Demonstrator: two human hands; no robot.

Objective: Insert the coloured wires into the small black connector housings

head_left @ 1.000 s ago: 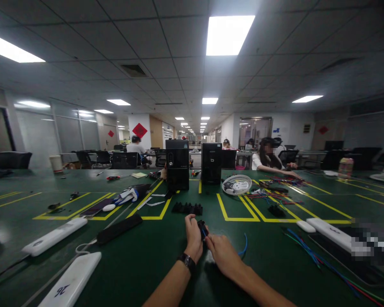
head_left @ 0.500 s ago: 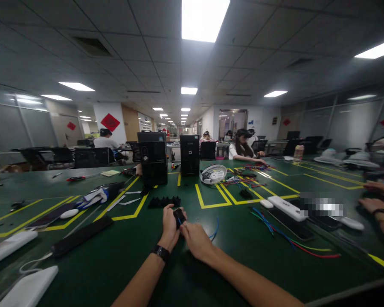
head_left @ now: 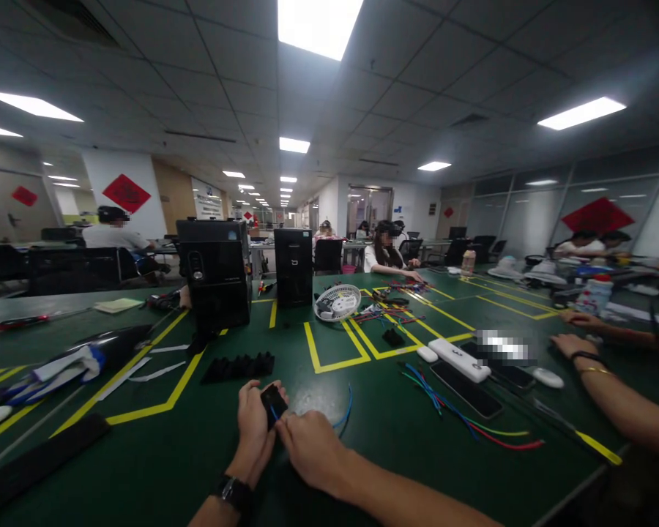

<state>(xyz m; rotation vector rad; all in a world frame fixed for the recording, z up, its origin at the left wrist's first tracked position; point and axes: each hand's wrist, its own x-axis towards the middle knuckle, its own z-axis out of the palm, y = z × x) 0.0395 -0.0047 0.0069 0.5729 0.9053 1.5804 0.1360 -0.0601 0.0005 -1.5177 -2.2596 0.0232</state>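
Observation:
My left hand [head_left: 252, 428] wears a wristwatch and is closed round a small black block [head_left: 273, 402], held just above the green table [head_left: 209, 454]. My right hand [head_left: 310, 450] is closed in a pinch on a blue wire [head_left: 345, 416] that runs into the block and curls away to the right across the table. The two hands touch at the block. A row of similar black blocks [head_left: 237, 366] lies just beyond my left hand.
Two black computer towers [head_left: 215, 272] [head_left: 293, 266] stand behind yellow floor-tape boxes. A white fan grille [head_left: 337, 302], loose coloured wires [head_left: 461, 417], white power banks [head_left: 458, 359] and a phone lie to the right. A co-worker's forearms [head_left: 609, 380] rest at the right edge. Other people sit further back.
The view has swung to the right and dropped closer to the table. My hands keep the same hold on the block and wire. A co-worker's arms have come into view at right.

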